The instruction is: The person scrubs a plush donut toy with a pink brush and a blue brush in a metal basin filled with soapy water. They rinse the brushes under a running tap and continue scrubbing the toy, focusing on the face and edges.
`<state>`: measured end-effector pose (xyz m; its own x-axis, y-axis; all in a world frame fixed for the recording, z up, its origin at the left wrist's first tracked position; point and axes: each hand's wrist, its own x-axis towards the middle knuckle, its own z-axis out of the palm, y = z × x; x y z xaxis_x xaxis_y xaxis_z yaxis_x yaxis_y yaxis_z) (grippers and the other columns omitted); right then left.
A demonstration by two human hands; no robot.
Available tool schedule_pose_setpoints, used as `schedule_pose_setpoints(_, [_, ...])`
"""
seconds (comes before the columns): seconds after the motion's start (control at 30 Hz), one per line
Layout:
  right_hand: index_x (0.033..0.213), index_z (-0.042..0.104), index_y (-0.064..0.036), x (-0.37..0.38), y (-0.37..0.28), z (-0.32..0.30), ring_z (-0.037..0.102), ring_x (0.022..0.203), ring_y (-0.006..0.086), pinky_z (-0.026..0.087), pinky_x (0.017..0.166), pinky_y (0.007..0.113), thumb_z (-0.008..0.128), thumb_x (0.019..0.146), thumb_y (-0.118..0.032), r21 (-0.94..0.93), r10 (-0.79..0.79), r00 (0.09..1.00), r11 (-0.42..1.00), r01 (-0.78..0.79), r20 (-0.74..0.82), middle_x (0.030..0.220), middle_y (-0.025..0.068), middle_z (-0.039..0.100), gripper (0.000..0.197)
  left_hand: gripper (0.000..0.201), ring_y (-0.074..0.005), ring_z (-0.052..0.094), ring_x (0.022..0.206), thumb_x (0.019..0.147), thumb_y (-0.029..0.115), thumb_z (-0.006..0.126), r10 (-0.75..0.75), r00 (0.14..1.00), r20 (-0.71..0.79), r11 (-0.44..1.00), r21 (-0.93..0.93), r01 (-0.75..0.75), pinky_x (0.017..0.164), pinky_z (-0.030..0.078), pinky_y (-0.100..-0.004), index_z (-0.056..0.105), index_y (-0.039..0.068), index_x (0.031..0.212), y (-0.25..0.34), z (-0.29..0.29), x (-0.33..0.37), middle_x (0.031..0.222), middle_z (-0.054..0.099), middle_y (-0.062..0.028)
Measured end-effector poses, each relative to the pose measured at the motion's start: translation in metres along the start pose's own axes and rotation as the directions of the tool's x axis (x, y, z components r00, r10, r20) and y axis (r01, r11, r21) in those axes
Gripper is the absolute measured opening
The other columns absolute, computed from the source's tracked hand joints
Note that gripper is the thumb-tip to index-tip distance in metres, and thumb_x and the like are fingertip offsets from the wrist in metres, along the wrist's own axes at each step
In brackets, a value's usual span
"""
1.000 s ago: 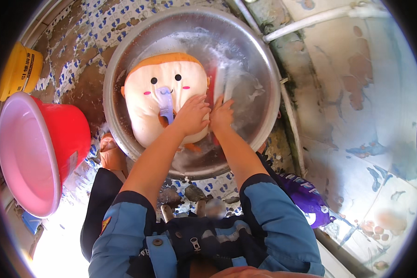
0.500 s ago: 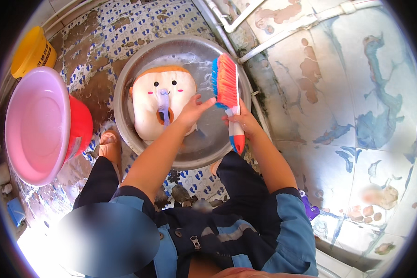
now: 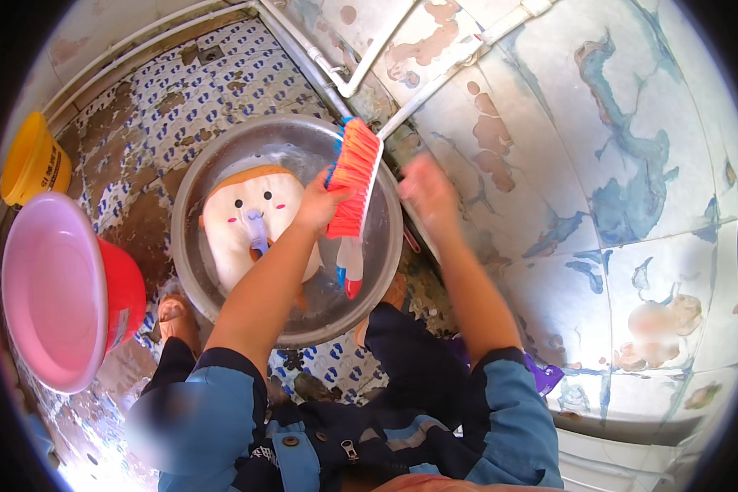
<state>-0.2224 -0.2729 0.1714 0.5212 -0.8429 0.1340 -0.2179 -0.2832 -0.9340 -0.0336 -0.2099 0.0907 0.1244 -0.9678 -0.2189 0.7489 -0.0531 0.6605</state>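
A brush [image 3: 357, 180] with orange and blue bristles and a white, red and blue handle hangs upright over the right side of a round metal basin [image 3: 190, 283]. My left hand [image 3: 318, 205] grips it by the bristles, fingers closed. Off to the right, my right hand [image 3: 430, 197] is apart from the brush and smeared by motion; its fingers cannot be made out. In the basin lies a cream, toast-shaped cushion [image 3: 230, 225] with a face pattern and a brown edge. A lilac strip runs down its middle. My left forearm hides its lower right part.
Left of the basin stands a pink and red tub [image 3: 61, 287], with a yellow bucket [image 3: 37, 160] behind it. White pipes [image 3: 422, 98] run along the stained tiled wall [image 3: 549, 180] on the right. My feet, in orange-brown footwear [image 3: 176, 320], flank the basin.
My right hand has let go of the brush handle and moved up and right. My left hand has taken hold of the brush at its bristles. The whole view has shifted.
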Motion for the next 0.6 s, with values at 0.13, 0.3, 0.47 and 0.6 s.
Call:
schedule_pose_setpoints(0.13, [0.132, 0.041, 0.0007, 0.114, -0.094, -0.03, 0.059, 0.078, 0.0163, 0.047, 0.069, 0.027, 0.06, 0.088, -0.025, -0.434, -0.42, 0.723, 0.882, 0.184, -0.549, 0.102, 0.0126, 0.059, 0.055, 0.043, -0.0201, 0.063, 0.085, 0.079, -0.003, 0.062, -0.033, 0.999, 0.02, 0.999, -0.041, 0.034, 0.073, 0.053, -0.0352, 0.047, 0.003, 0.118, -0.007, 0.002, 0.032, 0.1, 0.062, -0.0099])
schedule_pose_setpoints(0.3, [0.101, 0.067, -0.0071, 0.174, -0.131, -0.05, 0.063, 0.091, 0.0295, 0.038, 0.094, 0.046, 0.063, 0.074, -0.028, -0.884, -0.528, 0.784, 0.464, -0.055, -0.326, 0.095, 0.0227, 0.063, 0.034, 0.04, -0.0185, 0.062, 0.088, 0.08, 0.001, 0.065, 0.018, 0.99, 0.143, 1.0, -0.024, -0.014, 0.077, 0.052, -0.0351, 0.048, 0.004, 0.116, 0.009, 0.028, 0.061, 0.102, 0.061, -0.0088])
schedule_pose_setpoints(0.47, [0.132, 0.038, 0.0017, 0.16, -0.11, -0.074, 0.056, 0.1, 0.0209, 0.047, 0.08, 0.031, 0.057, 0.088, -0.034, -0.571, -0.457, 0.851, 0.783, 0.247, -0.259, 0.121, 0.0147, 0.052, 0.06, 0.043, -0.0192, 0.062, 0.088, 0.079, 0.001, 0.067, -0.007, 0.985, 0.171, 1.0, -0.01, 0.009, 0.077, 0.052, -0.0344, 0.047, 0.003, 0.117, 0.016, 0.026, 0.075, 0.101, 0.061, -0.0093])
schedule_pose_setpoints(0.6, [0.132, 0.04, 0.0003, 0.121, -0.048, -0.047, 0.054, 0.096, 0.0235, 0.044, 0.086, 0.037, 0.063, 0.084, -0.035, 0.132, -0.207, 0.89, 0.951, 0.281, -0.406, 0.123, 0.0165, 0.05, 0.063, 0.042, -0.02, 0.062, 0.089, 0.079, 0.0, 0.066, -0.022, 0.986, 0.167, 1.0, 0.017, 0.019, 0.078, 0.052, -0.0348, 0.047, 0.003, 0.116, 0.013, 0.018, 0.079, 0.102, 0.061, -0.0097])
